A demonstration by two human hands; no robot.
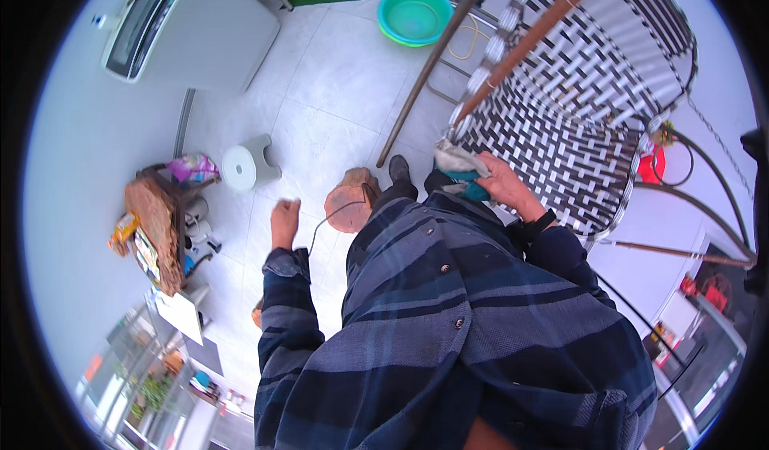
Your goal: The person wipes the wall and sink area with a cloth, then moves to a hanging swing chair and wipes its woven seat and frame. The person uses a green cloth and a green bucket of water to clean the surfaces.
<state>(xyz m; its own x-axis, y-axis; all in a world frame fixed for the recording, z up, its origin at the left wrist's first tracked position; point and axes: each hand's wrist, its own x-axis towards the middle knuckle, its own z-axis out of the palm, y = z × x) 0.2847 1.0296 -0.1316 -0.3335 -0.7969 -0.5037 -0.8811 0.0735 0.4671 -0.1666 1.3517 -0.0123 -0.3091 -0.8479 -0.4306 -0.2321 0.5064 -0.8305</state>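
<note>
A crumpled white-and-teal cloth [461, 165] is gripped in my right hand [506, 184], beside the black-and-white woven hanging chair [559, 150]. Brown pole-like bars of the chair's frame [510, 59] rise past the cloth. My left hand [285, 214] hangs over the tiled floor with its fingers curled; nothing shows in it. Right of that hand, near my legs, stands a wooden stump [347, 210] with a thin dark cable or rod by it.
A white plastic stool [245, 165] and a rough wooden table [150, 222] bearing packets stand at the left. A washing machine [204, 35] is at the upper left. A green plastic basin [414, 16] lies on the floor near the top. One dark shoe [399, 168] shows below me.
</note>
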